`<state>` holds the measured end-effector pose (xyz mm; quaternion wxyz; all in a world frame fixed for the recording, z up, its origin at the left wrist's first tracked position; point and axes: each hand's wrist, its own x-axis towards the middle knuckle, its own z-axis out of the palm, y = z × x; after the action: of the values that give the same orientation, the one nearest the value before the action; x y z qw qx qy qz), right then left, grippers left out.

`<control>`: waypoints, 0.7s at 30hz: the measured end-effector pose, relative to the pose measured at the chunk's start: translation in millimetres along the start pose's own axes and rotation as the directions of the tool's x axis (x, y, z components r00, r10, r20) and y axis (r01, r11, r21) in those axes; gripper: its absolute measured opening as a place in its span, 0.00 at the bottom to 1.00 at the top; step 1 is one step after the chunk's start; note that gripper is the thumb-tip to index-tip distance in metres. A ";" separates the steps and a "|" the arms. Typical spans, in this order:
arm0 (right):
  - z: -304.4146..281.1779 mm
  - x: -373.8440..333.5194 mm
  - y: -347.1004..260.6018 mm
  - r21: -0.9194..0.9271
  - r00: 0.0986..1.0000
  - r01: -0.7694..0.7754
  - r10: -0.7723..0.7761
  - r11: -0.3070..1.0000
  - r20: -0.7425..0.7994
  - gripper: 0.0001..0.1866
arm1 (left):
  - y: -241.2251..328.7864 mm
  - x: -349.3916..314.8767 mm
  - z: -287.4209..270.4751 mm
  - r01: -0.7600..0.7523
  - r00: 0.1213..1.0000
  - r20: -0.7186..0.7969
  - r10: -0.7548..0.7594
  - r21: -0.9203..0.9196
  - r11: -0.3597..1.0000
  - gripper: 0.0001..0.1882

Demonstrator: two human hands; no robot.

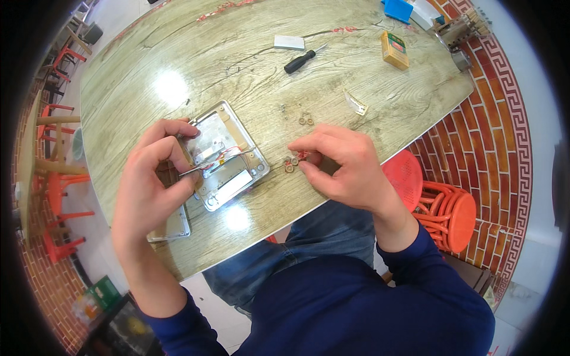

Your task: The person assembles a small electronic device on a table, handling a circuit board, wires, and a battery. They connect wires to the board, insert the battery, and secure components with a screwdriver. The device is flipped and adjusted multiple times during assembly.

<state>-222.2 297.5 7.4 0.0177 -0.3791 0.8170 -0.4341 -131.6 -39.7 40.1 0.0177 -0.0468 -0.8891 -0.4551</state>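
Observation:
My left hand pinches a slim metal tool that looks like tweezers, lying across an opened metal device housing. Its thumb and index finger are at the housing's left edge. Inside the housing are red and white wires, a bit of yellow tape and a white rectangular piece. To the right, my right hand has its thumb and index finger brought together beside small round brass-coloured parts. Something red shows at those fingertips, too small to name. A second flat metal cover lies partly under my left wrist.
Farther back on the wood-patterned table lie a black screwdriver, a white block and a yellow-green box. More small rings and a perforated strip are beyond my right hand. Red stools stand at the right.

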 end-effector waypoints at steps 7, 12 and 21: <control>-7.1 4.5 -1.5 -0.076 0.995 0.029 -0.021 0.997 0.095 0.15 | 0.3 -0.3 1.8 0.022 1.000 -0.001 -0.022 -0.020 1.000 0.14; -9.0 6.5 -0.2 -0.123 0.989 0.068 -0.051 0.990 0.136 0.15 | 1.1 0.4 1.5 0.006 1.000 -0.003 -0.006 -0.005 1.000 0.14; -7.7 6.6 1.7 -0.123 0.987 0.130 -0.117 0.984 0.108 0.17 | 1.5 0.8 1.1 0.065 0.998 0.005 -0.065 -0.016 0.998 0.13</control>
<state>-230.7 299.3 12.9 0.0070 -0.4506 0.8165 -0.3608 -132.2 -37.9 40.7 0.0006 -0.0192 -0.8864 -0.4625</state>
